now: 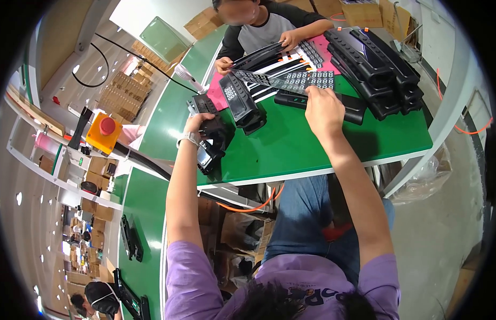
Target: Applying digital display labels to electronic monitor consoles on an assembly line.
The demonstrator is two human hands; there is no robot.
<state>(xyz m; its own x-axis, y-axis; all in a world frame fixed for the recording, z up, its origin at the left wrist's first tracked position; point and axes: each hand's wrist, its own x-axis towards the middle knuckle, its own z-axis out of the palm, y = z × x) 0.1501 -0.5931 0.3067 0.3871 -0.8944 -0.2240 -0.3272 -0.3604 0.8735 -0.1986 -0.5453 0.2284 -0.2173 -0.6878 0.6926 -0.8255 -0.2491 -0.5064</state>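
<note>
My right hand point(324, 108) pinches the near edge of a clear sheet point(311, 80) printed with rows of digit segments. The sheet tilts over the bench, and a long strip of it reaches left above a black housing. My left hand point(194, 127) grips a black plastic housing point(213, 128) standing at the bench's left edge. Between my hands a second black housing point(241, 104) with digits on its face leans at an angle. Under the sheet, a long black housing point(348, 108) lies beyond my right hand. A small unit with a pale screen point(206, 156) sits below my left hand.
Across the green bench point(290, 154), another person point(264, 26) holds a long black strip point(264, 56) over a pink mat point(218, 96). Several black housings point(376, 74) are stacked at the right. A yellow box with a red emergency-stop button point(106, 126) stands left; a small fan point(188, 76) is at the far left edge.
</note>
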